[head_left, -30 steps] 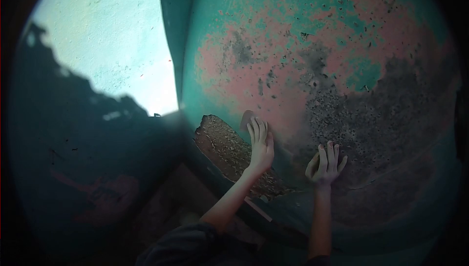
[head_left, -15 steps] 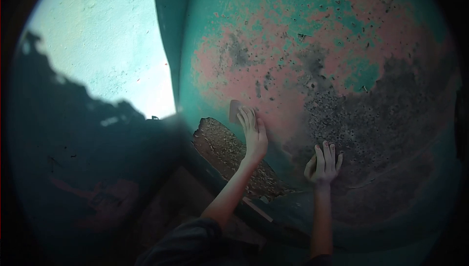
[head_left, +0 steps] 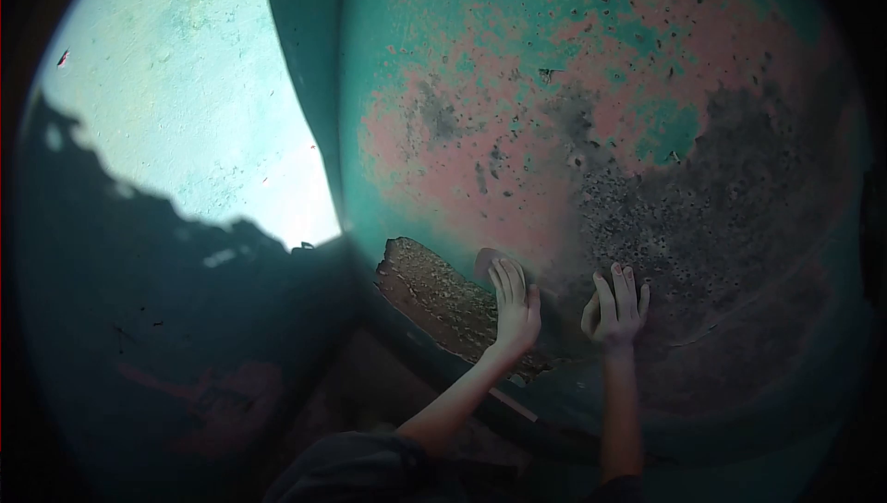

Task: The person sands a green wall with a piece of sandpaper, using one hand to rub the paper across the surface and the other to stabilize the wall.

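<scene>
My left hand presses a small flat piece of sandpaper against a large curved, worn panel. Only the sandpaper's upper left part shows; the fingers cover the rest. The panel has green paint, pink patches and dark, pitted grey areas. To the right, my right hand lies against the dark grey area with its fingers stretched out, holding nothing. Beside my left hand is a rough brown patch with a jagged edge, partly behind my wrist.
A pale sunlit surface stands at the upper left, with a shaded green-blue surface below it. A narrow light strip shows under my left forearm. Shadow darkens the lower part of the view.
My left hand has slid down and to the right across the panel with the sandpaper, closer to my right hand. My right hand stays nearly where it was. The view has shifted slightly.
</scene>
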{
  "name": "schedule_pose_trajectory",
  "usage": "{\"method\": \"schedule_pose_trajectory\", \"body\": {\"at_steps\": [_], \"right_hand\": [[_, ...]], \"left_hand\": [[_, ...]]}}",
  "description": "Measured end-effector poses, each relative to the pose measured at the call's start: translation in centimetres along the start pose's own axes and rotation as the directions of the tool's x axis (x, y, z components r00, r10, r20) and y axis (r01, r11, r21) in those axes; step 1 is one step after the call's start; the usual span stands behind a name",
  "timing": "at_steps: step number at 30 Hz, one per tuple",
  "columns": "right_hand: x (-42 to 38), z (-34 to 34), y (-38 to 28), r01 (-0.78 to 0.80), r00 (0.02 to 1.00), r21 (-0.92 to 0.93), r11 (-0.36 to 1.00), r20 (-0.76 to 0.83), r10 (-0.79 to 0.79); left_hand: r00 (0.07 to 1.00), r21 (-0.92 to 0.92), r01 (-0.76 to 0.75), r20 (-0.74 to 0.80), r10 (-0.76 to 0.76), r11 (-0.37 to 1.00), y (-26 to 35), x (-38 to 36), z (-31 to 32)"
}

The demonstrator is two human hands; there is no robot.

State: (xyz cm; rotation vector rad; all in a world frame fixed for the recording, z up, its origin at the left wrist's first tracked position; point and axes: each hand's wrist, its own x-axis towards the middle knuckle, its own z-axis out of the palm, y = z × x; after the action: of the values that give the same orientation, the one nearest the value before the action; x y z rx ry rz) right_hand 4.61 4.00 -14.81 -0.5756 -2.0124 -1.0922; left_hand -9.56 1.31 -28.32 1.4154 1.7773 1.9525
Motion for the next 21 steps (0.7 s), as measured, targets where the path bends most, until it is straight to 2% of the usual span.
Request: {"method": "schedule_pose_trajectory", "body": {"at_steps": [1,4,7,11,13,17,19,21], "right_hand": [[-0.1,-0.2,0.1,0.014,1.0,-0.002,1.0,0.005,-0.014],[-0.2,-0.4,0.2,0.007,1.0,0.023,1.0,0.029,-0.008],[-0.1,-0.1,0.1,0.014,1.0,0.007,1.0,-0.007,-0.014],[-0.1,0.0,0.0,0.003,1.0,0.009,1.0,0.003,-0.003],[-0.2,0.1,0.1,0.013,1.0,-0.006,1.0,-0.012,-0.013],[-0.1,-0.1,0.0,0.007,1.0,0.005,1.0,0.006,-0.007],[-0.2,0.2,0.0,-0.004,1.0,0.009,1.0,-0.014,0.004],[-0.2,0.1,0.1,0.002,1.0,0.003,1.0,-0.012,-0.002]], "left_hand": [[0.997,-0.005,-0.056,0.057,0.056,0.998,1.4,-1.8,0.3],[0.997,-0.031,0.009,0.075,-0.007,0.999,0.9,0.9,-1.1],[0.968,-0.199,0.183,-0.133,-0.212,0.963,-1.2,8.9,-5.5],[0.966,-0.122,0.179,-0.164,-0.198,0.976,0.0,6.5,-3.2],[1.0,-0.136,-0.021,0.006,0.022,0.99,0.4,1.5,-0.7],[0.995,-0.194,0.094,-0.027,-0.101,0.976,-1.2,7.4,-5.5],[0.956,-0.214,0.169,-0.203,-0.213,0.962,-2.9,11.4,-7.6],[0.973,-0.159,0.149,-0.152,-0.173,0.976,-2.3,8.9,-6.4]]}}
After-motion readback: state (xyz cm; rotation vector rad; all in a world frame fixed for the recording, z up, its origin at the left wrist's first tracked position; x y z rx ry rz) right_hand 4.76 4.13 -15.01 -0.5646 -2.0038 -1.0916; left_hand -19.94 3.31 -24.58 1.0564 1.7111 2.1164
